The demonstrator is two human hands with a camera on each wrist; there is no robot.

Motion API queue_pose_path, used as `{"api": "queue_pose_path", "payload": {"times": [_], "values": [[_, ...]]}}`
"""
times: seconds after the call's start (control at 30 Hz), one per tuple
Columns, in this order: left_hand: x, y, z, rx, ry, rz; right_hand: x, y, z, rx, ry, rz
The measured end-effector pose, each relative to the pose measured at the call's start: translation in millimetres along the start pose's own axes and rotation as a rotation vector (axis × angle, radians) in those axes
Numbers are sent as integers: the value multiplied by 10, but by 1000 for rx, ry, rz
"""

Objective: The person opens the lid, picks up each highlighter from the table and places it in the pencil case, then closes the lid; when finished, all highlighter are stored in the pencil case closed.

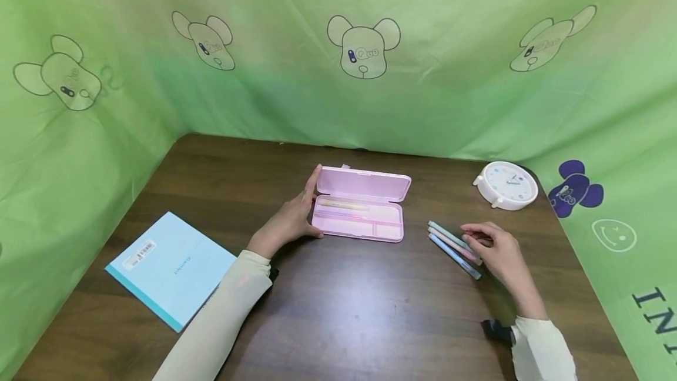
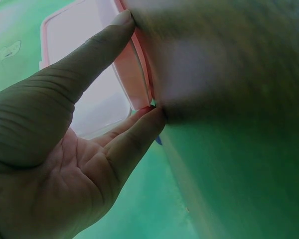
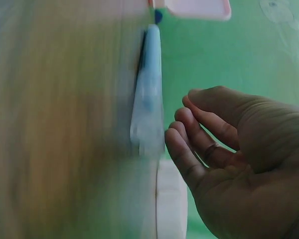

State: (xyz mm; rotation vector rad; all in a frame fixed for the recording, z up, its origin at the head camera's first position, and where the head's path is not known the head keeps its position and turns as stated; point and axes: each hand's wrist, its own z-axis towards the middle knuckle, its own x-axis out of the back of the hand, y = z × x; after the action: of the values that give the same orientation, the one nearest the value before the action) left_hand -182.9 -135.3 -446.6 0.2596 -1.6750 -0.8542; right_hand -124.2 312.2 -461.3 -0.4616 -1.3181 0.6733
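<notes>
A pink pencil case [image 1: 388, 231] lies with its lid [image 1: 365, 184] raised at the back of the table. Inside its long compartment are a yellowish pen [image 1: 344, 205] and a pinkish-purple one. My left hand [image 1: 288, 222] holds the case by its left end, thumb at the near edge and fingers at the far side. Three pens lie side by side right of the case: a teal one [image 1: 441, 229], a pale pink one, and a blue one [image 1: 453, 256]. Over their right ends hovers my right hand [image 1: 494, 249], fingers loosely bent with nothing between them.
A light blue notebook [image 1: 174, 269] lies at the left, beside the left sleeve. At the back right corner is a round white clock [image 1: 508, 184]. Green printed cloth [image 1: 296, 93] hangs along the table's back and sides.
</notes>
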Motion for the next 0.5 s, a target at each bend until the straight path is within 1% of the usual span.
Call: {"api": "queue_pose_path", "payload": {"times": [0.2,0.4,0.5], "values": [[10,9,-2,-1,4,0,155,145,-100,-54,-25,2],[6,16,7,4,0,-1,217,210,-117,-107,-125,9],[9,23,5,8,-4,1,217,216,-118,-114,-152,13]]}}
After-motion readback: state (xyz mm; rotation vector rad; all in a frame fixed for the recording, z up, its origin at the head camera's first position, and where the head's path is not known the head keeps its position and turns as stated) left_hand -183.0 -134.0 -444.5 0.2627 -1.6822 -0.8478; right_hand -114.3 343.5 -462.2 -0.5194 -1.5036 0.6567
